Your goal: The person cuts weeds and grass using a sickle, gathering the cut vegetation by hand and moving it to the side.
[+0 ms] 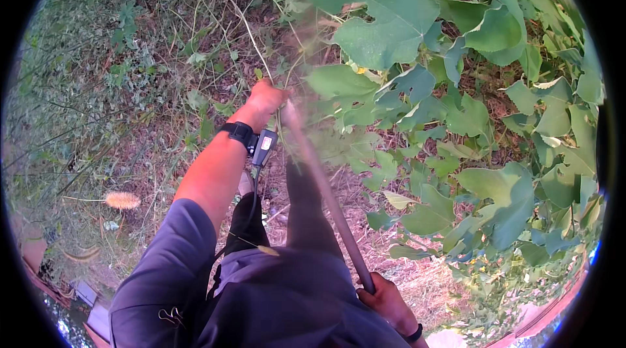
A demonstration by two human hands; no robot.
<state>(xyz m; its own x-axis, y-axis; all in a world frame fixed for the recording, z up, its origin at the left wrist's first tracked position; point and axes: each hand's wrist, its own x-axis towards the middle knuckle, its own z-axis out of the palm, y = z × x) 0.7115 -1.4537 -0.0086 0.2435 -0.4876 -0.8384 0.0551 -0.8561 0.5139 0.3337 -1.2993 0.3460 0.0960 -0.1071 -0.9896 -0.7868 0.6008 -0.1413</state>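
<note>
My left hand is stretched out in front of me, closed around a thin plant stem that runs up and away from the fist. Low on the right, my right hand grips the lower end of a long brown pole-like handle. The handle slants up and leftward, and its far end comes close beside my left hand. Motion blurs that far end, so I cannot make out whether a blade or other head is on it.
Broad green leaves crowd the right side. Tangled weeds and vines cover the ground at left. Dry straw-like litter lies by my legs. A fuzzy seed head stands at left. A small device with a cable is strapped to my left wrist.
</note>
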